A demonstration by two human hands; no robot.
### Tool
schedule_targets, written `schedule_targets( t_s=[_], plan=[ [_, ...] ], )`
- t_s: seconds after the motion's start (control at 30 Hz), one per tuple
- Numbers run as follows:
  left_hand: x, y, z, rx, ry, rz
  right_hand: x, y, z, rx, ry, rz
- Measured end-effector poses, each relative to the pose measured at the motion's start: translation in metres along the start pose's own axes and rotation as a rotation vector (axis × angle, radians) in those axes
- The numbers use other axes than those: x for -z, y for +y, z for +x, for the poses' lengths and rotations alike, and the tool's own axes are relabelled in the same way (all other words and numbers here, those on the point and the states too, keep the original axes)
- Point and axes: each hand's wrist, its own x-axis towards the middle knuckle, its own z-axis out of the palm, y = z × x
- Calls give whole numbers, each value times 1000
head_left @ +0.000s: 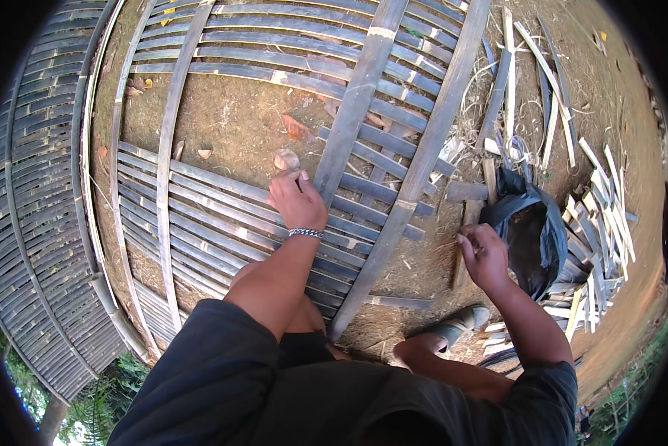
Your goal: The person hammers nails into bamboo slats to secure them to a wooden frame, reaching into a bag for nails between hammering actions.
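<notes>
Lattice [362,89] under half-curled left hand [297,198]

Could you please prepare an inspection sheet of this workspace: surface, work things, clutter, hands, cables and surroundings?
Surface: brown earth.
Work things: lattice of grey slats, with a wide gap; open black bag to its right.
Clutter: cut strips piled beside the bag; dry leaf in the gap.
Hands: left hand at the lattice, right hand beside the bag; grips unclear.
Cables: nothing seen.
Surroundings: slatted panel at far left, greenery below it.
</notes>
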Motion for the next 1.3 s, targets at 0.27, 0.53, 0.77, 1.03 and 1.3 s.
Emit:
schedule_targets(
  t_s=[0.27,0.53,0.77,1.03,1.3],
  plan=[
    [8,-7,-3,-249,15,-306,-38,15,-42,-40,186,-316],
    [15,-3,0,-193,-8,-370,-71,21,-58,-255,186,-190],
    [14,-4,1,-201,-16,-377,-82,33,-61,-233,314,-298],
    [11,-4,-1,-200,-18,-320,-72,21,-53,-484,218,-201],
    [12,-4,-1,-219,-36,-282,-58,10,-53,-439,246,-37]
  ],
)
